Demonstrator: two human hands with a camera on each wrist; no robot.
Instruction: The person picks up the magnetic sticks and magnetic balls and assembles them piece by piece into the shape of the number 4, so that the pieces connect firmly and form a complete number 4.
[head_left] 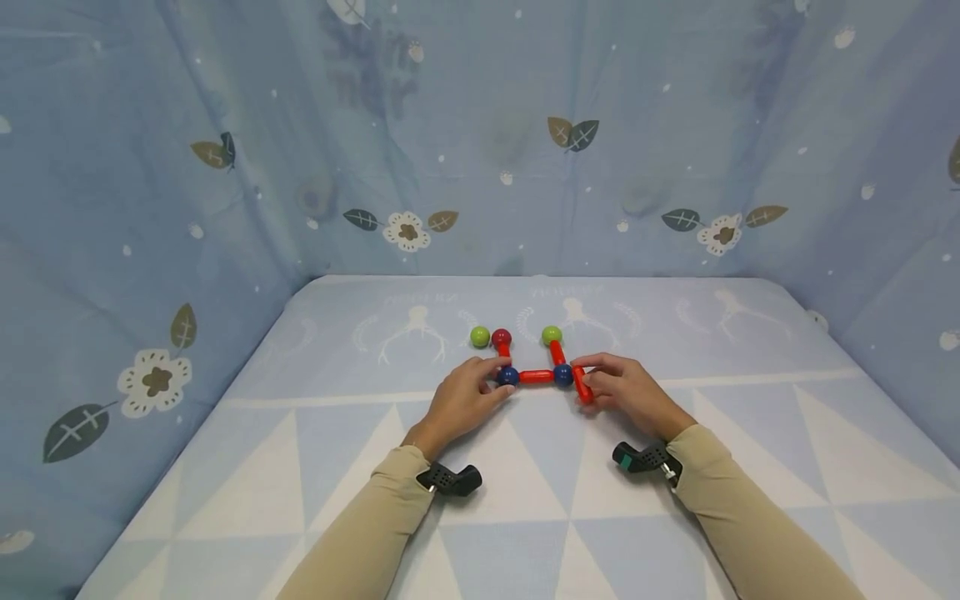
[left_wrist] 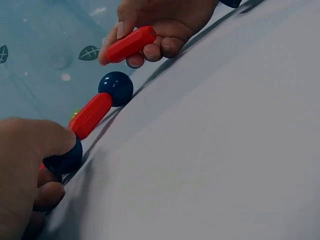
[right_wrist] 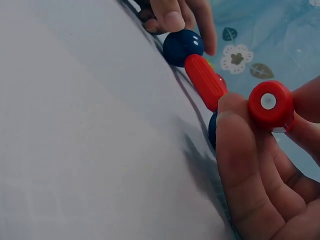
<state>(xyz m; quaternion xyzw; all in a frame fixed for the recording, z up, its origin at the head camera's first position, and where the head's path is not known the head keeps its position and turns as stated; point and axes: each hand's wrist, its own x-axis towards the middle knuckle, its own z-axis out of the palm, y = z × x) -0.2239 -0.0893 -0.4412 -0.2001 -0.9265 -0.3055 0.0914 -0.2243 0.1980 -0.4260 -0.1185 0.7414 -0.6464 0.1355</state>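
My left hand (head_left: 461,396) grips the left blue ball (head_left: 507,377) of a ball-and-rod toy build between thumb and fingers. A ridged red rod (head_left: 536,377) links this ball to the right blue ball (head_left: 563,375). From the right blue ball another red rod (head_left: 557,353) runs back to a green ball (head_left: 552,334); on the left, one runs back to a dark red ball (head_left: 502,337). My right hand (head_left: 630,390) pinches a separate red rod (head_left: 582,386), just right of the right blue ball. A round pale spot marks its end in the right wrist view.
A second green ball (head_left: 480,337) lies beside the dark red ball, left of the build. The table (head_left: 525,483) wears a blue and white triangle-patterned cloth. Blue patterned fabric (head_left: 480,150) hangs behind and at both sides. Both wrists carry black straps.
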